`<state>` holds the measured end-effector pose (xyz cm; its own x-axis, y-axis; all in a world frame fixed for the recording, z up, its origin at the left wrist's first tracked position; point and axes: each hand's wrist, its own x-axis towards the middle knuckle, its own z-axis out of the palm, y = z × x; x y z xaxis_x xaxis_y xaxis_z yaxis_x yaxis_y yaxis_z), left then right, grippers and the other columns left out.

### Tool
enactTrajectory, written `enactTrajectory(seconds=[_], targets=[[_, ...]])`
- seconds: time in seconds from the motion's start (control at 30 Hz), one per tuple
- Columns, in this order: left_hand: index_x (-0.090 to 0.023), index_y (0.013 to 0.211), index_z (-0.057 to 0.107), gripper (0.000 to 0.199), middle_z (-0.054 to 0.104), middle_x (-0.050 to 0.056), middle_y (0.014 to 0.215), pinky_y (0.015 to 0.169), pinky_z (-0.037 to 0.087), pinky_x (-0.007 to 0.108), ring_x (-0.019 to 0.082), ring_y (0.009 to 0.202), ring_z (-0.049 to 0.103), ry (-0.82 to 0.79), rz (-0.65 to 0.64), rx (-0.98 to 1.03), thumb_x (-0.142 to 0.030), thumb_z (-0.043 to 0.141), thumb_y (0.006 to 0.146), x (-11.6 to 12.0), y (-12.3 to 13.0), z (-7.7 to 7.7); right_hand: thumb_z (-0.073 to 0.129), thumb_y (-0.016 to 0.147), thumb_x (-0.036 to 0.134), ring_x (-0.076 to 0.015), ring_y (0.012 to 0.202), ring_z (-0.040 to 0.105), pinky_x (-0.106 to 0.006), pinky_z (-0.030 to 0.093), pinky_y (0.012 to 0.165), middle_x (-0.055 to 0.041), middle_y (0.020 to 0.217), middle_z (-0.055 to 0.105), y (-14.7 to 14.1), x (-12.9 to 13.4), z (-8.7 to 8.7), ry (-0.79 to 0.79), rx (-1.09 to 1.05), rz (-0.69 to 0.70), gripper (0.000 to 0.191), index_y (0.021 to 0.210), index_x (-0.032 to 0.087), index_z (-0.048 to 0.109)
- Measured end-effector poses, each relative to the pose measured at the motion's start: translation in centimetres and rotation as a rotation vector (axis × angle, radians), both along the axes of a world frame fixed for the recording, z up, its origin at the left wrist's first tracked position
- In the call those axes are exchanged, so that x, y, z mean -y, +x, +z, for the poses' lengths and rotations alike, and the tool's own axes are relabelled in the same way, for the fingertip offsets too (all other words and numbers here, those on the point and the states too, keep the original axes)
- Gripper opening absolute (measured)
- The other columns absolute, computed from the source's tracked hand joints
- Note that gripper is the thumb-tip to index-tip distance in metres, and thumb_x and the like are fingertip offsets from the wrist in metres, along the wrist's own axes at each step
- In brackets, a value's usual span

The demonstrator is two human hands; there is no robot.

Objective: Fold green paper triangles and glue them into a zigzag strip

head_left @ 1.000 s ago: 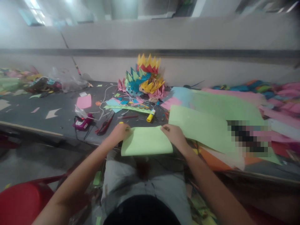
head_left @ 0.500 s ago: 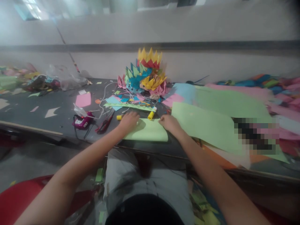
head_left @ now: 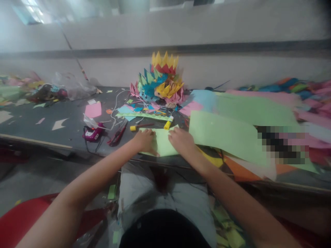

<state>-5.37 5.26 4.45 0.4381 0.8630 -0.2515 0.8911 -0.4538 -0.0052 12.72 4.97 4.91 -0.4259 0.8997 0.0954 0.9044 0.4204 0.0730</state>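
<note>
A folded sheet of light green paper (head_left: 165, 143) lies at the table's front edge, between and under my hands. My left hand (head_left: 146, 141) rests on its left part with fingers spread and the thumb pointing toward the near edge. On the right part lies my right hand (head_left: 183, 140), its fingers laid on the paper near the far edge. Just beyond the sheet is a small yellow tube with a white end (head_left: 168, 123). A yellow-capped stick (head_left: 133, 128) lies past my left hand. Farther back runs a green paper strip with a zigzag edge (head_left: 144, 116).
Left of my hands are a red and black hand tool (head_left: 117, 134) and a purple power socket (head_left: 93, 133) with cords. Behind stand colourful spiky paper crowns (head_left: 160, 81). Large green sheets (head_left: 224, 134) cover the right side. Paper scraps litter the table.
My right hand has moved from the sheet's far right corner leftward onto the paper. My left hand has spread over the left part. The sheet's near right edge has shifted left.
</note>
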Motion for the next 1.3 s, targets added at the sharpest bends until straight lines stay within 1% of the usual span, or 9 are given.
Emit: enactTrajectory(seconds=[0.07, 0.13, 0.23, 0.33, 0.57, 0.83, 0.93, 1.13, 1.3], targets=[[-0.011, 0.136, 0.03, 0.103, 0.038, 0.021, 0.135, 0.097, 0.032, 0.046, 0.035, 0.123, 0.036, -0.04, 0.013, -0.018, -0.07, 0.06, 0.056, 0.1, 0.2, 0.2, 0.039, 0.088, 0.018, -0.0182, 0.083, 0.057, -0.026, 0.036, 0.066, -0.0129, 0.088, 0.063, -0.9, 2.5, -0.6, -0.033, 0.012, 0.156, 0.026, 0.088, 0.013, 0.064], [-0.012, 0.137, 0.026, 0.104, 0.033, 0.022, 0.139, 0.098, 0.03, 0.047, 0.035, 0.126, 0.032, -0.081, 0.046, -0.036, -0.067, 0.062, 0.056, 0.1, 0.4, 0.4, 0.04, 0.089, 0.024, -0.0175, 0.077, 0.058, -0.026, 0.034, 0.061, -0.0103, 0.08, 0.064, -1.5, 4.7, -1.7, -0.045, -0.018, 0.246, 0.028, 0.084, 0.015, 0.066], [-0.014, 0.138, 0.026, 0.105, 0.03, 0.022, 0.141, 0.101, 0.026, 0.051, 0.037, 0.128, 0.029, -0.129, 0.105, -0.047, -0.066, 0.063, 0.055, 0.2, 1.0, 0.8, 0.037, 0.09, 0.026, -0.0152, 0.071, 0.059, -0.025, 0.031, 0.057, -0.0096, 0.076, 0.067, -1.5, 6.6, -3.7, -0.029, -0.074, 0.266, 0.033, 0.098, 0.014, 0.066], [-0.015, 0.138, 0.027, 0.105, 0.028, 0.021, 0.143, 0.102, 0.019, 0.058, 0.038, 0.13, 0.025, -0.151, 0.116, -0.052, -0.064, 0.064, 0.053, 0.2, 1.4, 1.2, 0.033, 0.091, 0.029, -0.0136, 0.065, 0.06, -0.024, 0.03, 0.053, -0.0099, 0.077, 0.069, -0.7, 7.3, -4.7, -0.039, -0.077, 0.229, 0.039, 0.115, 0.015, 0.061], [-0.014, 0.138, 0.029, 0.106, 0.027, 0.022, 0.143, 0.102, 0.016, 0.062, 0.039, 0.129, 0.026, -0.164, 0.134, -0.089, -0.061, 0.068, 0.051, 0.0, 1.8, 1.3, 0.034, 0.086, 0.033, -0.0171, 0.063, 0.064, -0.023, 0.03, 0.05, -0.0067, 0.071, 0.071, 2.3, 8.0, -3.7, -0.084, 0.021, -0.061, 0.04, 0.114, 0.029, 0.063], [-0.013, 0.139, 0.025, 0.11, 0.028, 0.023, 0.143, 0.102, 0.013, 0.063, 0.04, 0.128, 0.029, -0.171, 0.111, -0.09, -0.062, 0.066, 0.05, -0.3, 1.5, 1.0, 0.037, 0.084, 0.033, -0.0165, 0.064, 0.065, -0.022, 0.03, 0.049, -0.0042, 0.071, 0.072, 6.1, 8.2, -3.8, -0.052, 0.004, -0.254, 0.038, 0.107, 0.031, 0.067], [-0.013, 0.139, 0.025, 0.11, 0.028, 0.023, 0.142, 0.101, 0.013, 0.064, 0.04, 0.129, 0.028, -0.152, 0.101, -0.068, -0.064, 0.065, 0.05, -0.3, 1.3, 0.7, 0.037, 0.084, 0.032, -0.0163, 0.062, 0.064, -0.022, 0.028, 0.048, -0.0052, 0.069, 0.071, 6.2, 8.2, -3.8, -0.035, 0.008, -0.236, 0.037, 0.104, 0.027, 0.068], [-0.012, 0.138, 0.026, 0.106, 0.028, 0.023, 0.143, 0.103, 0.013, 0.061, 0.037, 0.13, 0.028, -0.098, 0.069, -0.001, -0.07, 0.06, 0.054, 0.2, 0.5, 0.0, 0.04, 0.083, 0.023, -0.0176, 0.059, 0.063, -0.023, 0.028, 0.048, -0.012, 0.06, 0.067, 5.0, 7.6, -2.9, -0.032, 0.081, -0.09, 0.033, 0.075, 0.012, 0.07], [-0.019, 0.14, 0.024, 0.106, 0.023, 0.016, 0.148, 0.106, 0.016, 0.054, 0.034, 0.134, 0.023, -0.083, 0.036, 0.026, -0.069, 0.061, 0.054, 0.4, -1.5, -0.6, 0.044, 0.081, 0.016, -0.0193, 0.064, 0.064, -0.024, 0.033, 0.051, -0.0144, 0.064, 0.067, 4.0, 7.2, -2.2, -0.09, 0.125, 0.018, 0.025, 0.072, 0.009, 0.067]])
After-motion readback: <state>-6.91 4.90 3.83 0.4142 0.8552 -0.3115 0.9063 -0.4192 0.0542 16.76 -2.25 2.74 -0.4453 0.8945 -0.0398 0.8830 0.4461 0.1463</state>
